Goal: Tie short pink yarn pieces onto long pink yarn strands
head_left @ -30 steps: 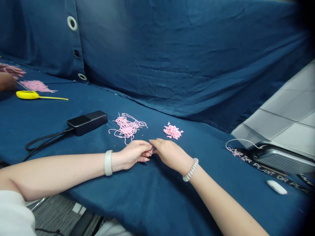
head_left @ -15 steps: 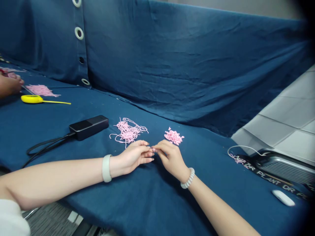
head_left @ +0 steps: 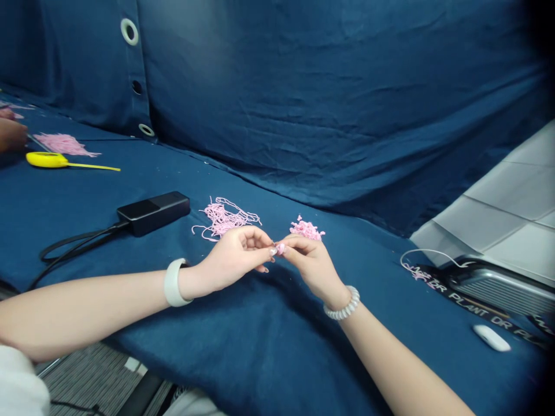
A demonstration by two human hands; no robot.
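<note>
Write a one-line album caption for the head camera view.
Left hand and right hand pinch a small pink yarn scrap over blue cloth, beside a loose pile of tangled pink yarn.

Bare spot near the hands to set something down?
Below the left hand and right hand, on the blue cloth; also between the pink snippets and metal case. Crowded behind the hands, at the pink yarn tangle and black power bank.

Loose yarn lies between a power bank and a snipped-yarn pile.
</note>
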